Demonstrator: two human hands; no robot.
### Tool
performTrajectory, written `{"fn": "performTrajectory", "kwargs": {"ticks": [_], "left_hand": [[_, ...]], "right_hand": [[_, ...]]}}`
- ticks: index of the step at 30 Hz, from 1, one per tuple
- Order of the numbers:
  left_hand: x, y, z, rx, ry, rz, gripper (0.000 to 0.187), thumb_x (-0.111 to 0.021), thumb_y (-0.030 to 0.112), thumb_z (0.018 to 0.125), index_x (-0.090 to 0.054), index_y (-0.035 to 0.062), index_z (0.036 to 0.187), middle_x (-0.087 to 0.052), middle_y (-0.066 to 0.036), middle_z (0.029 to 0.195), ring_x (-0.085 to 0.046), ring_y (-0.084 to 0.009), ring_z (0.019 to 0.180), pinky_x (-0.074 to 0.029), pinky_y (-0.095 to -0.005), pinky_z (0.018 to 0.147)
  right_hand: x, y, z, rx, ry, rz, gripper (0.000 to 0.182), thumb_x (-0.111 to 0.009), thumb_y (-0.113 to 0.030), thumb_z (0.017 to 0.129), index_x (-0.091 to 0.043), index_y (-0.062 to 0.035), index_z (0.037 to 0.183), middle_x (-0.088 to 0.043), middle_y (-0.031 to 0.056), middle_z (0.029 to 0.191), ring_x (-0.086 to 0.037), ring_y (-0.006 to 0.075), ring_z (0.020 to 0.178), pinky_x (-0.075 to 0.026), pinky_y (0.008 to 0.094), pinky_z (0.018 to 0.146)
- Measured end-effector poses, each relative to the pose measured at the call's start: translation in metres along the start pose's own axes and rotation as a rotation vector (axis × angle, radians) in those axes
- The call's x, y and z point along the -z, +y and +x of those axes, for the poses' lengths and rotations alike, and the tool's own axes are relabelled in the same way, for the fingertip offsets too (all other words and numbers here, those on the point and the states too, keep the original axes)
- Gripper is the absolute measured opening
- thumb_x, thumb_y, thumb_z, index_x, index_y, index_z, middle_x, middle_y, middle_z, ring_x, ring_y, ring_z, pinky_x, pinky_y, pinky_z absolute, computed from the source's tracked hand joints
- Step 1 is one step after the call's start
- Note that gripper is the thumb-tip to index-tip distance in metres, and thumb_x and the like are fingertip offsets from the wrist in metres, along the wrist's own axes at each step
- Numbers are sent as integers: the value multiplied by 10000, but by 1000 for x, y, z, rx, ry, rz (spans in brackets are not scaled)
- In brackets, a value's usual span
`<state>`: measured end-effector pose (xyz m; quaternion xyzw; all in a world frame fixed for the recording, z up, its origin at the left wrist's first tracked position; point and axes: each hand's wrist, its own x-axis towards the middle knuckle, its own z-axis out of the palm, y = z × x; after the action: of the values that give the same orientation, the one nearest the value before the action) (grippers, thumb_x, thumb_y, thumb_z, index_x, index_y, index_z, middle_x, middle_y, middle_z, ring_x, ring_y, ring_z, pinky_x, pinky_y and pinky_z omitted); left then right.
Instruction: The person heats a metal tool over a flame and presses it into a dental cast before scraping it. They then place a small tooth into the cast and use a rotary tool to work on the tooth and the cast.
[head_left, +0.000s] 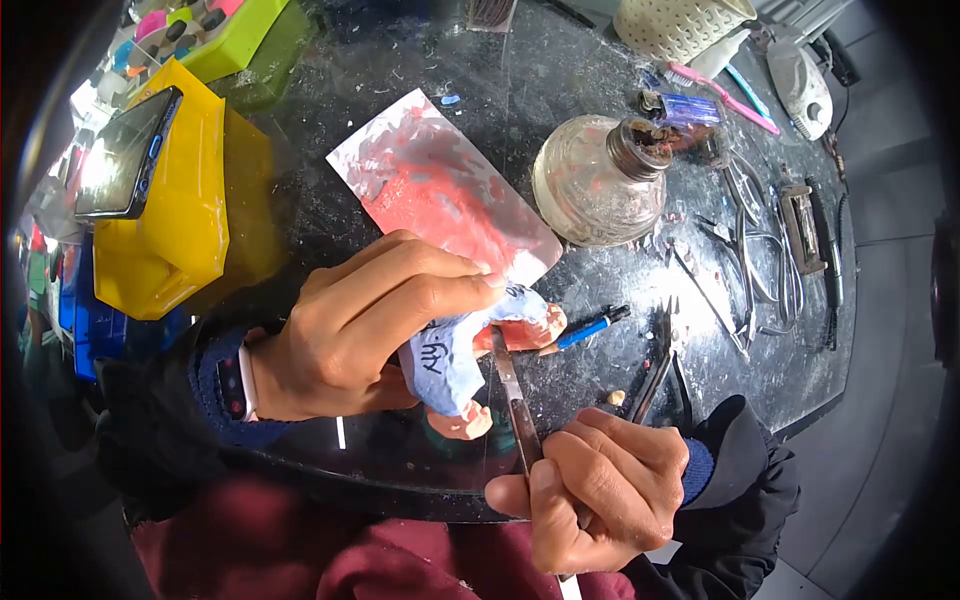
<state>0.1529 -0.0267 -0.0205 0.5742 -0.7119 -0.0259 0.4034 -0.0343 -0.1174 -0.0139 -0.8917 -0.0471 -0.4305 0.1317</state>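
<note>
My left hand (365,325) is closed around a blue-grey plaster dental cast (440,368) with black handwriting on it. Pink wax (522,333) shows along the cast's inner side and ends. In my right hand (605,490), the fingers wrap round the handle of a metal wax knife (522,420). The knife's blade tip meets the pink wax on the cast; exact contact is hard to make out. Just behind the cast lies a white card (440,185) smeared with pink wax. A short blue pencil (590,330) rests to the right of the cast.
A glass spirit burner (595,185) stands behind, with a purple lighter (685,108) nearby. Pliers (752,230) and other metal tools lie at right. At left, a phone (128,155) leans on a yellow container (170,240). A perforated basket (675,28) sits at the back.
</note>
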Motion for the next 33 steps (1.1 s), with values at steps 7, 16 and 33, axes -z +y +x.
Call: {"fn": "performTrajectory", "kwargs": {"ticks": [7,16,33], "left_hand": [[-1,0,0,-1,3,-3,575,-787,343,626,-579,-40,1001,-603,-156,913,-627,-285,770,-525,-328,652],[1,1,0,8,-13,16,564,-788,343,644,-574,-38,999,-598,-147,908,-628,-279,774,-525,-326,652],[1,1,1,20,-15,0,594,-771,376,628,-587,-52,997,-604,-165,908,-632,-285,775,-533,-321,660]], "right_hand": [[2,-9,6,-116,-25,-60,278,-703,-197,789,-463,-61,754,-483,18,537,-475,129,384,-339,210,403],[6,16,3,195,-102,63,286,-695,-235,798,-471,-59,766,-467,30,560,-488,122,398,-460,225,375],[2,12,-6,142,-7,-119,205,-609,-206,864,-437,-101,825,-517,60,533,-507,109,402,-443,199,447]]}}
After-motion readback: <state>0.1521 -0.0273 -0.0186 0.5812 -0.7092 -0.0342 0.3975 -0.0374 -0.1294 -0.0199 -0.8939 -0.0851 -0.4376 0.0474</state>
